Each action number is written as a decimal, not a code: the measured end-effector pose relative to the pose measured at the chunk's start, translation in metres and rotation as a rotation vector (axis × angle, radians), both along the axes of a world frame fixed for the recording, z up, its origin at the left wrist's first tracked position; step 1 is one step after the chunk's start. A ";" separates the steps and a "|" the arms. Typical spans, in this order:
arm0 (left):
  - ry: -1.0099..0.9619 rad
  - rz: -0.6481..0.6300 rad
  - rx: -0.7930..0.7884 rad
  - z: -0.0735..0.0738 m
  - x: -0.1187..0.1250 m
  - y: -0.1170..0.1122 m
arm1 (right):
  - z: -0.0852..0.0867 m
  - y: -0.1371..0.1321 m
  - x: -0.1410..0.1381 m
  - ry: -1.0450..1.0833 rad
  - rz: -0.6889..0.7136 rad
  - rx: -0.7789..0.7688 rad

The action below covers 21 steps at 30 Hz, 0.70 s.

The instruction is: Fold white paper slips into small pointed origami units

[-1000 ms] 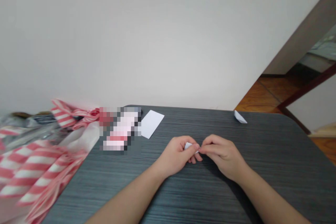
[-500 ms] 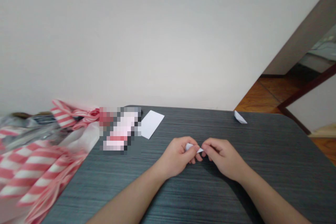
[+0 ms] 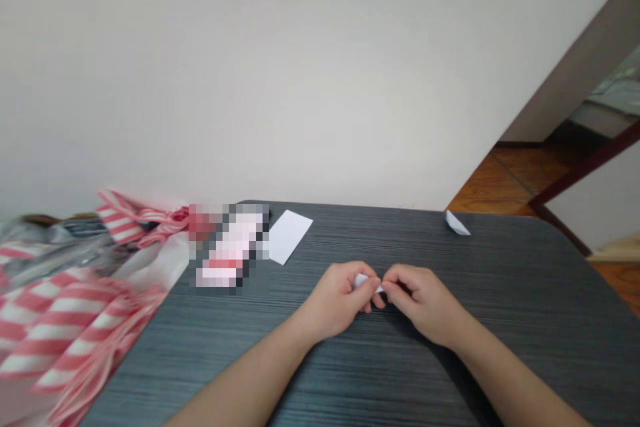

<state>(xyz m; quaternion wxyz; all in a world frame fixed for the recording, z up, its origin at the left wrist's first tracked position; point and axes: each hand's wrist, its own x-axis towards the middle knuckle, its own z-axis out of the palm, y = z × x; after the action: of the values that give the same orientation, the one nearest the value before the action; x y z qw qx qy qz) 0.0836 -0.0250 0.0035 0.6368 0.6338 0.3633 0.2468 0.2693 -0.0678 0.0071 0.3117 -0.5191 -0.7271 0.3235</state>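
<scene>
A small folded piece of white paper (image 3: pixel 361 279) is held just above the dark table (image 3: pixel 330 373). My left hand (image 3: pixel 345 297) is closed around its left part, with the thumb pressed on top. My right hand (image 3: pixel 417 297) pinches the pointed right end between thumb and fingertips. Much of the paper is hidden by my fingers. Beyond my right hand, near the back edge, lies another folded white paper piece (image 3: pixel 457 223). A flat white sheet (image 3: pixel 290 237) rests on the table to the left, apart from my hands.
Beside the flat sheet lies a blurred-out object (image 3: pixel 230 247), pink-white with a dark border. Red-and-white striped cloth (image 3: pixel 65 320) is heaped along the table's left side. A pale wall (image 3: pixel 320 80) rises behind the table. Wooden floor (image 3: pixel 480 180) shows at the right.
My right hand has shifted slightly left, closer to my left hand, and less of the paper's tip shows between them. The other things have stayed put.
</scene>
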 end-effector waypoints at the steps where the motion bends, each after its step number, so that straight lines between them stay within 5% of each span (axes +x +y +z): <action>1: 0.003 -0.005 0.000 0.000 0.000 0.000 | 0.000 0.000 0.000 0.009 0.001 -0.008; 21: 0.007 -0.006 0.013 0.001 0.000 0.001 | 0.004 -0.002 -0.002 0.034 0.009 -0.062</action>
<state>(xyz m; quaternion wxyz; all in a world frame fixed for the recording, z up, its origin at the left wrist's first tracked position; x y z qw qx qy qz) 0.0839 -0.0240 0.0045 0.6322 0.6398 0.3619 0.2451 0.2677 -0.0697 0.0111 0.3061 -0.5198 -0.7137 0.3561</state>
